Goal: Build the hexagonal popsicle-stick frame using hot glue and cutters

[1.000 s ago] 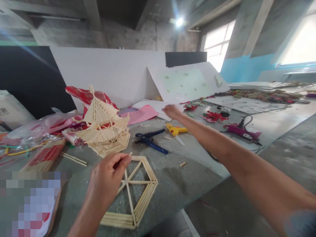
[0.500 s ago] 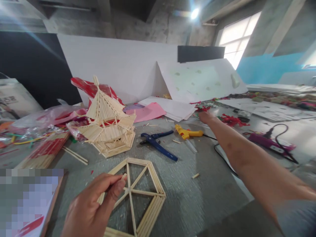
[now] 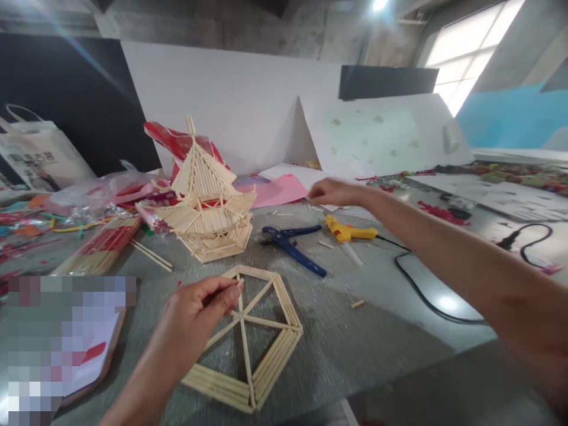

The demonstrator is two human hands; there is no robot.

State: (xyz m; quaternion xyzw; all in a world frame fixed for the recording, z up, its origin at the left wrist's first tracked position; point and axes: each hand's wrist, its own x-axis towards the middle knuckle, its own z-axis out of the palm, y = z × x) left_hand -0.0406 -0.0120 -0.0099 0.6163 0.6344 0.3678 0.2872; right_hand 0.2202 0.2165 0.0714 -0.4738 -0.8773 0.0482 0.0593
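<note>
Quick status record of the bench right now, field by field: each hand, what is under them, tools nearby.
left hand: pinches a short wooden stick over the flat frame
right hand: stretched out near the pink paper, fingers closed; what they hold cannot be told
hexagonal stick frame: flat on the grey table, spokes meeting at its middle
stick pagoda model: upright behind the frame
tools: blue pliers; yellow glue gun, corded

Pagoda model (image 3: 205, 204) behind hexagonal stick frame (image 3: 252, 337), cutters (image 3: 293, 245) right.
</note>
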